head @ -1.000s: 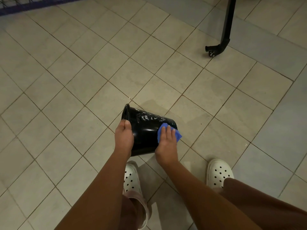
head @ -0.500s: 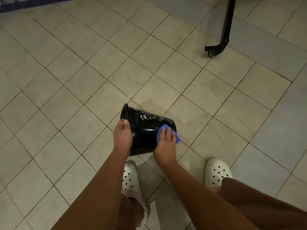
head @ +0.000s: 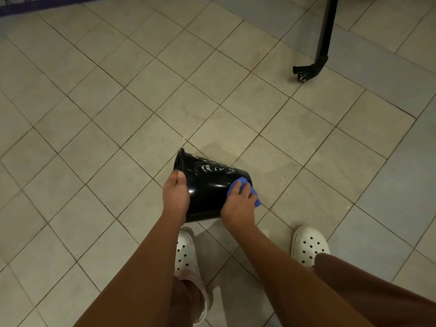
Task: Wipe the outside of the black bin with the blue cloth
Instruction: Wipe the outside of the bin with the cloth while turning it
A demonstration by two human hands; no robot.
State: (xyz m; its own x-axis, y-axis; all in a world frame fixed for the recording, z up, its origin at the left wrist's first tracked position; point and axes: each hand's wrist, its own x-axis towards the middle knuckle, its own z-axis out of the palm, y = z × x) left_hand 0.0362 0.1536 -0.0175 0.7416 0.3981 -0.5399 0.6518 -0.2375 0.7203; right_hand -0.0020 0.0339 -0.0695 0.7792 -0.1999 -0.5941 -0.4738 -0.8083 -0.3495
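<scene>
Two white clogs at 6 o'clock, left clog (head: pixel 186 253), right clog (head: pixel 309 246), both flat on the tiled floor (head: pixel 113 119). Just beyond them, a little below centre, the black bin (head: pixel 207 187) is tipped on its side, mouth to 10 o'clock, base to 3 o'clock; floor contact unclear. Left hand (head: pixel 176 194) clamps the rim, thumb on the outer wall. Right hand (head: pixel 238 206) lies spread on the blue cloth (head: pixel 257 201), pressing it against the wall by the base. White scuffs on the upper wall. Far at 1 o'clock, black metal leg (head: pixel 322 43) with a caster. Far at 11 o'clock, a blue rail (head: pixel 47 6)
</scene>
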